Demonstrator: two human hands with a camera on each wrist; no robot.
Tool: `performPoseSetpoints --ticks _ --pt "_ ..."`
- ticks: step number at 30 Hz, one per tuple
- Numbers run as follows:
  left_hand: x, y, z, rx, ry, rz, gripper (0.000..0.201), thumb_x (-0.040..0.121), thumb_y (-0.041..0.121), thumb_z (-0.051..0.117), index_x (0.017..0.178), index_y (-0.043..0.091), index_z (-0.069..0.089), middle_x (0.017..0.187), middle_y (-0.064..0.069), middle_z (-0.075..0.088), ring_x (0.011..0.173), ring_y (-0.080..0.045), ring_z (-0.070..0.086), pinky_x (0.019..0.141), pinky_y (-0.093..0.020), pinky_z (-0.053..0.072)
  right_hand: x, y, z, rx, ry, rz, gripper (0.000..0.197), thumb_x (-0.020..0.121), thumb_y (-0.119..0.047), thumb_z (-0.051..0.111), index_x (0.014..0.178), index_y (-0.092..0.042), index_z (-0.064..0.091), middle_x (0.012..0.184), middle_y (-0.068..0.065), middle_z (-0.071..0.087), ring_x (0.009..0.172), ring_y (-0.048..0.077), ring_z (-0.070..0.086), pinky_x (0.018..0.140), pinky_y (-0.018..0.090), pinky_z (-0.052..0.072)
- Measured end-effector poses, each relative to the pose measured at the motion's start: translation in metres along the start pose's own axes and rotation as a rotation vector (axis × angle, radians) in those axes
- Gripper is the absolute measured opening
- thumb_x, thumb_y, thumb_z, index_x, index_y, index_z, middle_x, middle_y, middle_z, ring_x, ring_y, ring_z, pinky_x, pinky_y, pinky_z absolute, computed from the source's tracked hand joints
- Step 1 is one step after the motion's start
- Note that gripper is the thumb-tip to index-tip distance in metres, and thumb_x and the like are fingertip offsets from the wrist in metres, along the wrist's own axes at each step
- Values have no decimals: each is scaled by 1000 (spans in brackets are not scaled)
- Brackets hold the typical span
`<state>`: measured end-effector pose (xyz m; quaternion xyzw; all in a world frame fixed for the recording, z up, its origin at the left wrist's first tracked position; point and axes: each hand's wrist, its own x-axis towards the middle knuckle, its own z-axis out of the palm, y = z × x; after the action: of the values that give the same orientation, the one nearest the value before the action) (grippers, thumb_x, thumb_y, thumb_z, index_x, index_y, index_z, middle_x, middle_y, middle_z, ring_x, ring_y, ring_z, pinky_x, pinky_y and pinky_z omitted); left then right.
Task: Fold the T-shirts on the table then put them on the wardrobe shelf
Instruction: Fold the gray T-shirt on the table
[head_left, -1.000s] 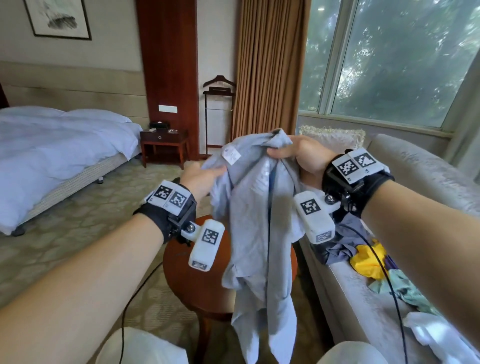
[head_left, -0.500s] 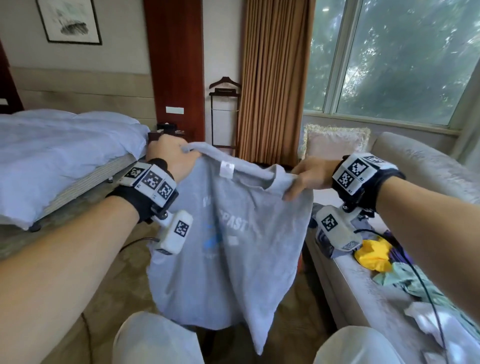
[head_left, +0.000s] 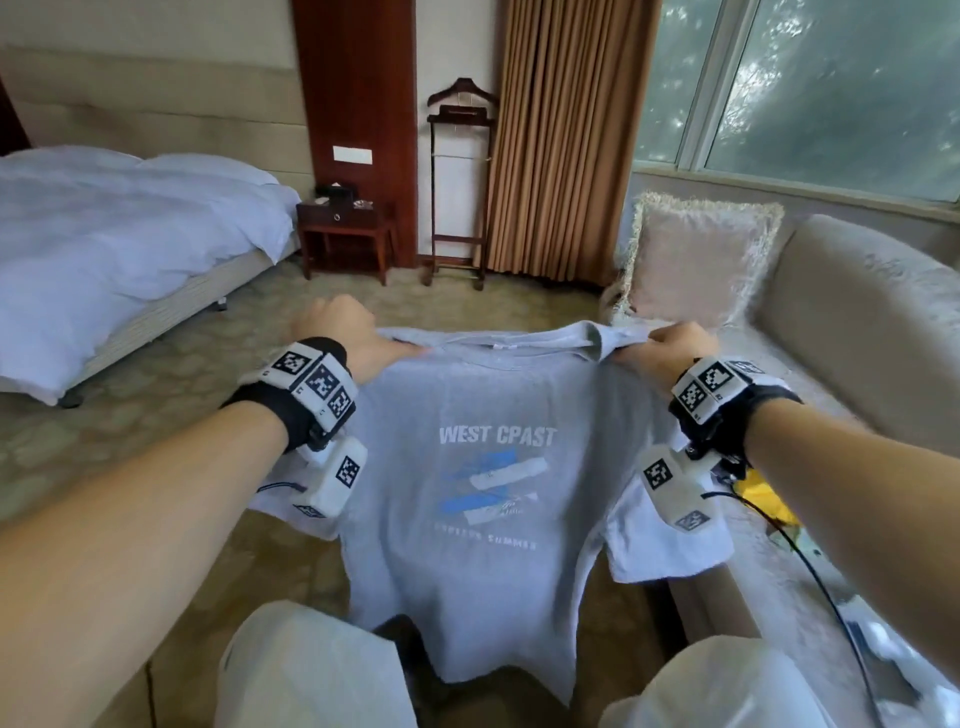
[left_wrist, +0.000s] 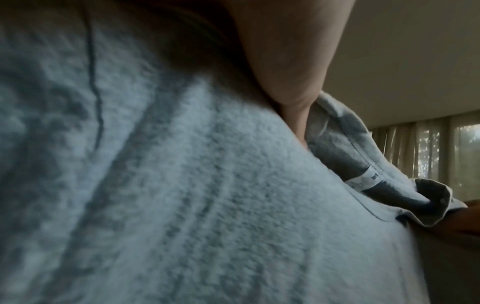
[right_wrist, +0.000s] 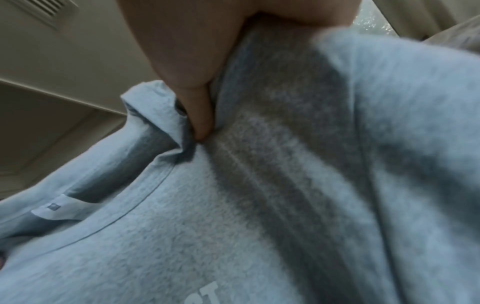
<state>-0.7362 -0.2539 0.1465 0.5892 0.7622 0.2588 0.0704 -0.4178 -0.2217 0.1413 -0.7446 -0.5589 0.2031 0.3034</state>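
Soft, fuzzy-knit light grey cotton T-shirt (head_left: 483, 467) with white "WEST CPAST" lettering and blue-white brush-stroke print, ribbed collar, white neck tag. Held in the air over the knees, print up. Left hand (head_left: 343, 332) and right hand (head_left: 670, 348) each pinch a shoulder, fingers (right_wrist: 200, 115) curled into cloth. Half a second ago it hung crumpled; now spread flat, sleeves out.
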Motion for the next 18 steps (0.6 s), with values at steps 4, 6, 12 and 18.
performPoseSetpoints --ticks 4,6,12,18 --pt "40 -25 43 -55 -80 74 43 76 48 78 70 7 68 70 -7 64 81 -23 56 79 -34 51 29 14 28 -129 3 49 43 67 -53 70 73 -10 69 69 9 65 60 24 58 49 22 40" --pt "62 -37 68 -112 -123 58 17 85 20 74 77 5 70 70 -4 62 79 -26 58 72 -31 48 53 20 49 -199 11 81 47 63 -55 63 82 -13 69 74 10 67 62 24 60 45 21 37" --pt "141 -72 149 -166 -95 -162 22 95 21 59 75 13 64 67 -5 56 67 -26 51 66 -31 41 132 35 120 -289 34 188 54 65 -58 52 88 -11 67 84 14 66 73 32 63 72 38 56" --pt "223 -95 236 -159 -134 -319 44 86 32 67 51 15 48 53 -9 40 60 -25 38 58 -37 45 223 52 192 -392 -86 268 41 72 -47 56 91 -12 66 89 14 62 85 33 60 84 36 52"
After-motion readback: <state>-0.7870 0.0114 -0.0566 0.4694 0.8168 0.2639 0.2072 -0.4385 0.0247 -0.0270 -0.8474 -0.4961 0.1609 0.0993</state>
